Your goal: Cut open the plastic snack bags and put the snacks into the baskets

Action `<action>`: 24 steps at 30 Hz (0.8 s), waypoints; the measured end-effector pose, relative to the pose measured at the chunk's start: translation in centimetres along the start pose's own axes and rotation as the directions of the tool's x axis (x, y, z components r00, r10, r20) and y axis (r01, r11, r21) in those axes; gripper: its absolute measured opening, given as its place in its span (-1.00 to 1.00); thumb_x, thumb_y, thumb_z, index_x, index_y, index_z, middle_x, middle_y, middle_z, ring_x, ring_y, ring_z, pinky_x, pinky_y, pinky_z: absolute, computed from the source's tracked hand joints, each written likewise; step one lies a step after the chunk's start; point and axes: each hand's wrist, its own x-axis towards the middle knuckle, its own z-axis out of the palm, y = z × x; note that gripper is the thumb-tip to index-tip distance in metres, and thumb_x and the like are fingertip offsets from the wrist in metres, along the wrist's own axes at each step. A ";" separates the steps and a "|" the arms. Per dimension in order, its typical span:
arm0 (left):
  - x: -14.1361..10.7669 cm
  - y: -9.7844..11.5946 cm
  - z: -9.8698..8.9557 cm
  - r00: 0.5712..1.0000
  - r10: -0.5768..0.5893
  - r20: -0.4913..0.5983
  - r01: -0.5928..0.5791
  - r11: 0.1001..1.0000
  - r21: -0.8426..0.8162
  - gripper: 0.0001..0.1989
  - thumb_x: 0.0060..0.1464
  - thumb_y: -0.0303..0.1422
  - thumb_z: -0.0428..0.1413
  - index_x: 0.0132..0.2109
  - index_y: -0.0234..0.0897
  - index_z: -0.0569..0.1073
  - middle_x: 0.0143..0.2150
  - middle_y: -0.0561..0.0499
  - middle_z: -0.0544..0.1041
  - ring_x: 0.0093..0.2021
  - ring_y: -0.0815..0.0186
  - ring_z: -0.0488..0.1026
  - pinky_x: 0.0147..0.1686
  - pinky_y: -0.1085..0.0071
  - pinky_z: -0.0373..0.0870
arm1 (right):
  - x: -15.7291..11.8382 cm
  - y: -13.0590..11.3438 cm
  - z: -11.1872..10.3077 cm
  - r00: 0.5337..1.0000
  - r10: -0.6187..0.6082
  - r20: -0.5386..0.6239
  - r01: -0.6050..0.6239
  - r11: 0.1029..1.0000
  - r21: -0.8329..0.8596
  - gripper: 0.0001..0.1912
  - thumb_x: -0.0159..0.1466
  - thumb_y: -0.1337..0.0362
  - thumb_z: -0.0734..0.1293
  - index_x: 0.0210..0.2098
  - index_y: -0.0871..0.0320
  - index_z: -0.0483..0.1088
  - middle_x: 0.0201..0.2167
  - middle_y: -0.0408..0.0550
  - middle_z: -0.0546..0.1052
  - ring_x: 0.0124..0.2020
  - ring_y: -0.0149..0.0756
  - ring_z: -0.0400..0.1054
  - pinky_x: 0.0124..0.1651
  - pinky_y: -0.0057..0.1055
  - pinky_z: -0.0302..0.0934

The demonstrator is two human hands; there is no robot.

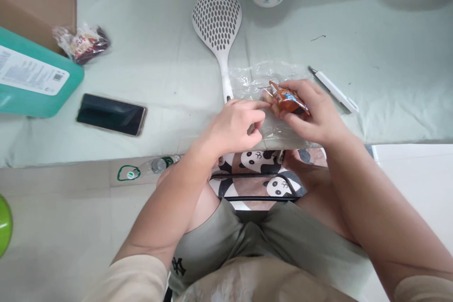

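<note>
on my feed, the right hand (316,115) clamps the packet (290,102), slanted far-left to near-right; the left hand (239,125), fingers parted, points at its left end.

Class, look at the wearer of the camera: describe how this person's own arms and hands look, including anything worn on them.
Short, plain cream-beige sleeves, the left sleeve and the right sleeve, end near the elbows. Both forearms are bare below them. The left hand and right hand wear no gloves, and no watch, bracelet or ring shows.
</note>
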 end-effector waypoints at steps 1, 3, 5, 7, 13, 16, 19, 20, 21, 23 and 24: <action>0.0 0.0 0.0 1.000 -0.002 -0.001 0.002 1.000 0.006 -0.87 0.02 -0.53 0.09 -0.44 -0.25 0.38 0.20 -0.06 0.62 0.04 0.08 0.59 0.14 0.03 0.40 | 0.0 0.0 0.0 1.000 0.009 -0.028 -0.009 1.000 0.020 -0.51 0.18 0.20 0.35 0.12 0.04 0.45 0.05 0.07 0.61 0.09 0.16 0.51 0.15 0.17 0.41; -0.1 -0.1 0.0 1.000 0.002 0.002 -0.002 1.000 0.017 -0.87 0.04 -0.52 0.08 -0.43 -0.26 0.41 0.19 -0.09 0.62 0.08 0.06 0.59 0.17 0.02 0.39 | -0.1 0.1 0.0 0.995 0.058 -0.079 -0.052 0.996 0.072 -0.52 0.17 0.24 0.34 0.11 0.04 0.44 0.04 0.05 0.63 0.04 0.10 0.54 0.13 0.13 0.44; -0.2 -0.1 0.0 1.000 0.004 0.010 -0.004 1.000 0.030 -0.87 0.05 -0.52 0.07 -0.43 -0.27 0.44 0.17 -0.12 0.63 0.12 0.04 0.58 0.20 0.02 0.37 | -0.3 0.3 0.1 0.982 0.137 -0.132 -0.119 0.983 0.138 -0.52 0.18 0.29 0.31 0.10 0.04 0.43 -0.02 0.01 0.64 -0.02 0.03 0.56 0.11 0.09 0.46; -0.2 -0.1 0.0 1.000 -0.001 0.019 0.000 0.999 0.045 -0.87 0.05 -0.53 0.07 -0.42 -0.27 0.44 0.16 -0.13 0.63 0.13 0.03 0.57 0.20 0.01 0.37 | -0.4 0.5 0.4 0.963 0.208 -0.173 -0.173 0.965 0.197 -0.54 0.19 0.32 0.28 0.09 0.01 0.44 -0.06 -0.03 0.65 -0.03 -0.01 0.57 0.12 0.07 0.46; -0.1 -0.3 0.0 1.000 -0.003 0.020 0.002 0.999 0.037 -0.87 0.02 -0.52 0.08 -0.45 -0.26 0.40 0.08 -0.11 0.65 0.11 0.04 0.57 0.17 -0.02 0.38 | 0.3 3.5 1.4 0.769 0.560 -0.309 -0.310 0.748 0.587 -0.73 0.19 0.21 0.30 -0.11 0.02 0.46 -0.10 -0.03 0.63 0.02 0.03 0.56 0.07 0.04 0.49; 0.0 -0.2 -0.1 1.000 -0.009 0.017 0.008 0.999 0.035 -0.87 0.01 -0.52 0.07 -0.46 -0.26 0.38 0.04 -0.10 0.66 0.14 0.04 0.56 0.17 -0.03 0.38 | 1.1 5.7 0.3 0.726 0.657 -0.203 -0.230 0.511 0.828 -0.75 0.17 0.11 0.26 -0.20 0.02 0.41 -0.08 0.00 0.61 0.01 0.02 0.56 0.02 -0.03 0.51; 0.1 0.0 -0.2 0.999 -0.039 0.030 0.038 0.998 0.047 -0.87 0.00 -0.51 0.06 -0.47 -0.25 0.35 0.07 -0.09 0.66 0.18 0.03 0.54 0.21 -0.06 0.35 | 1.7 6.4 -1.3 0.750 0.647 -0.138 -0.143 0.362 0.921 -0.78 0.20 0.04 0.24 -0.27 -0.03 0.41 -0.12 -0.07 0.61 0.01 -0.09 0.55 0.02 -0.13 0.51; 0.1 0.1 -0.2 0.998 -0.052 0.035 0.050 0.997 0.054 -0.87 0.01 -0.50 0.06 -0.47 -0.25 0.35 0.08 -0.08 0.66 0.19 0.03 0.53 0.23 -0.07 0.34 | 1.9 6.2 -1.7 0.734 0.666 -0.131 -0.110 0.307 0.945 -0.80 0.21 0.03 0.24 -0.29 -0.05 0.41 -0.16 -0.10 0.61 -0.02 -0.12 0.55 0.00 -0.16 0.52; 0.2 0.3 -0.2 0.997 -0.064 0.036 0.062 0.996 0.060 -0.87 0.02 -0.49 0.07 -0.46 -0.25 0.35 0.09 -0.08 0.66 0.20 0.03 0.53 0.24 -0.07 0.33 | 2.1 5.8 -2.0 0.712 0.692 -0.122 -0.071 0.244 0.967 -0.80 0.21 0.03 0.23 -0.31 -0.06 0.41 -0.21 -0.13 0.60 -0.05 -0.16 0.55 -0.04 -0.18 0.53; 0.3 0.6 -0.3 0.996 -0.081 0.023 0.079 0.994 0.071 -0.88 0.06 -0.45 0.07 -0.44 -0.24 0.37 0.09 -0.07 0.66 0.19 0.05 0.54 0.25 -0.06 0.33 | 2.4 4.7 -2.4 0.653 0.751 -0.097 0.024 0.108 0.994 -0.81 0.22 0.05 0.22 -0.33 -0.05 0.41 -0.29 -0.17 0.59 -0.16 -0.22 0.54 -0.15 -0.23 0.53; 0.4 0.7 -0.3 0.996 -0.087 0.010 0.086 0.993 0.077 -0.88 0.08 -0.43 0.08 -0.42 -0.24 0.38 0.08 -0.07 0.66 0.17 0.06 0.55 0.24 -0.05 0.34 | 2.6 4.2 -2.7 0.627 0.775 -0.079 0.071 0.045 0.996 -0.83 0.23 0.07 0.23 -0.34 -0.04 0.40 -0.34 -0.19 0.57 -0.22 -0.25 0.53 -0.20 -0.26 0.52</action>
